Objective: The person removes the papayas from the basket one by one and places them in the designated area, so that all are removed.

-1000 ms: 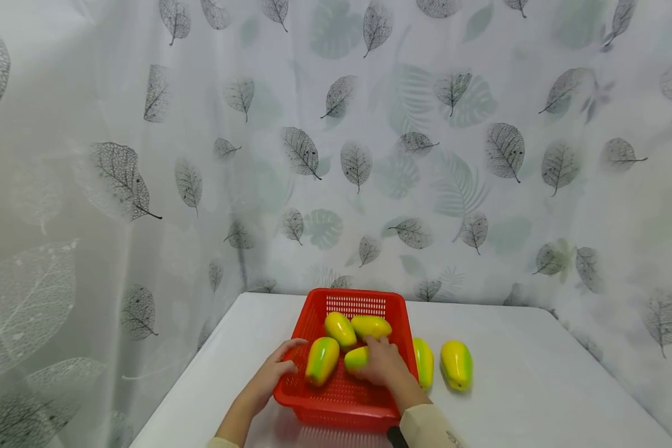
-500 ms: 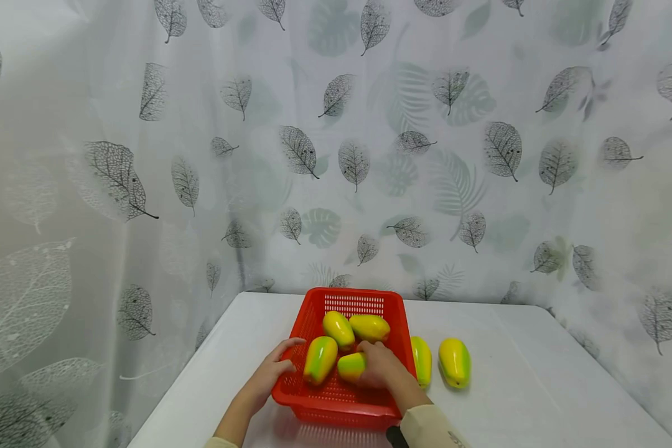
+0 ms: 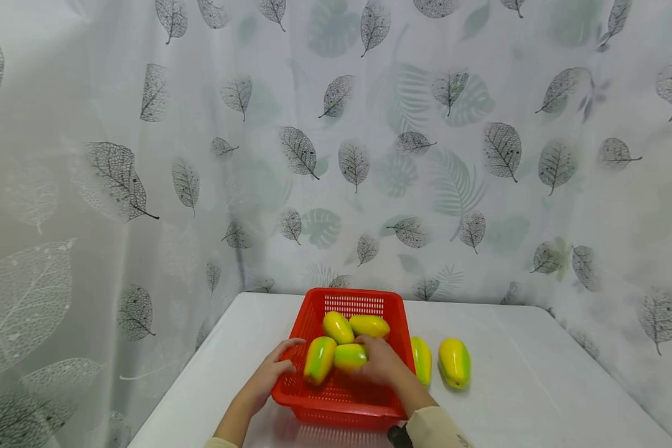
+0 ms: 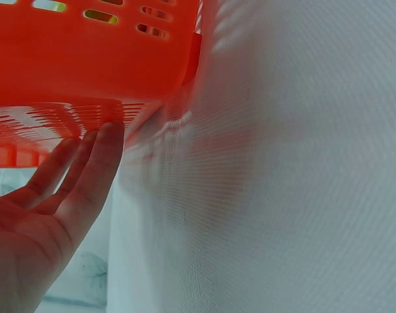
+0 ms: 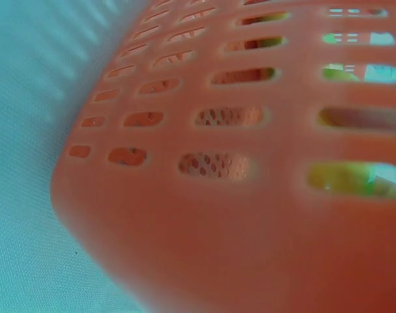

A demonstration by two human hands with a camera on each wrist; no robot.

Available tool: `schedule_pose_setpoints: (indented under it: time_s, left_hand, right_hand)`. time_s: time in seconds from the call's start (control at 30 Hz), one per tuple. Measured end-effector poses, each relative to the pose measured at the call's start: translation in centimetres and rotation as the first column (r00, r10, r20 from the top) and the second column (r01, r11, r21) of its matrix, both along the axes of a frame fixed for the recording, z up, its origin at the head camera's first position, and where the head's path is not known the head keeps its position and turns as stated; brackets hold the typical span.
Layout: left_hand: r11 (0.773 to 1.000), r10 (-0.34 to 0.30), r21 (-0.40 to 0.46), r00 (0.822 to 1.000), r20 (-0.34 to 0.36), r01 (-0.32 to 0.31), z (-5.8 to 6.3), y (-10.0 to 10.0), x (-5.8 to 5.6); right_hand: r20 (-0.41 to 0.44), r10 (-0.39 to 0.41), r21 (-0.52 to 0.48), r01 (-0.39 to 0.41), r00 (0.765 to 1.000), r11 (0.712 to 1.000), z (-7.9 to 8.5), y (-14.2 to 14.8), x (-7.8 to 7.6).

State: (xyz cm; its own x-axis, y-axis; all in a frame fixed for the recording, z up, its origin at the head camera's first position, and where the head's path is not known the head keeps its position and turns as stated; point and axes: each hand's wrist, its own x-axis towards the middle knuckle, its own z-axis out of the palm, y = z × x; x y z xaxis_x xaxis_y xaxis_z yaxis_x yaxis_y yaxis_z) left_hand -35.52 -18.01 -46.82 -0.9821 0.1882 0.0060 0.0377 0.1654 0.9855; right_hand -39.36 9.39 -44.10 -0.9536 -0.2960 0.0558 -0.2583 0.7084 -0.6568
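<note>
A red plastic basket (image 3: pixel 341 407) stands on the white table with several yellow-green papayas inside. My right hand (image 3: pixel 382 363) reaches into it and holds one papaya (image 3: pixel 350 357) by its right end; the fingertips are partly hidden. Left of that lies another papaya (image 3: pixel 320 359), and behind them are two more, one upright-leaning papaya (image 3: pixel 338 327) and one sideways papaya (image 3: pixel 369 325). At the basket's left side my left hand (image 3: pixel 269 373) has its fingers spread; in the left wrist view its straight fingers touch the basket's outer wall. The right wrist view shows mainly the slotted basket wall (image 5: pixel 185 222).
Right of the basket, two papayas lie on the table: one papaya (image 3: pixel 422 362) close against the basket and another papaya (image 3: pixel 455 364) farther out. A leaf-patterned curtain (image 3: pixel 336 155) hangs behind and beside the white table (image 3: pixel 537 386).
The papaya in my right hand has shifted left beside its neighbour, then slightly up toward the back papayas. My left hand stays at the basket's side.
</note>
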Motion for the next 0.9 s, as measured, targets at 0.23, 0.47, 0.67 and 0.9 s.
schedule_pose_setpoints:
  time_s: [0.23, 0.47, 0.67, 0.9]
  left_hand:
    - [1.000, 0.001, 0.004, 1.000, 0.001, -0.001, 0.0, 0.1, 0.0]
    - [1.000, -0.003, 0.011, 1.000, 0.002, 0.003, 0.1, 0.1, -0.1]
    - [1.000, -0.003, 0.015, 1.000, 0.006, 0.003, 0.2, 0.0, -0.1]
    - [1.000, 0.010, -0.004, 1.000, 0.013, -0.010, 0.0, 0.0, 0.1]
  right_hand:
    - [-0.026, 0.004, -0.016, -0.004, 1.000, 1.000, 0.8, 0.2, 0.5]
    - [-0.065, 0.002, -0.041, -0.004, 0.998, 0.999, 2.1, 0.4, 0.8]
    - [-0.093, -0.005, -0.088, -0.003, 0.996, 0.996, 3.1, 0.8, 1.3]
    - [-0.099, -0.034, -0.169, 0.017, 0.995, 0.985, 3.8, 2.0, 2.0]
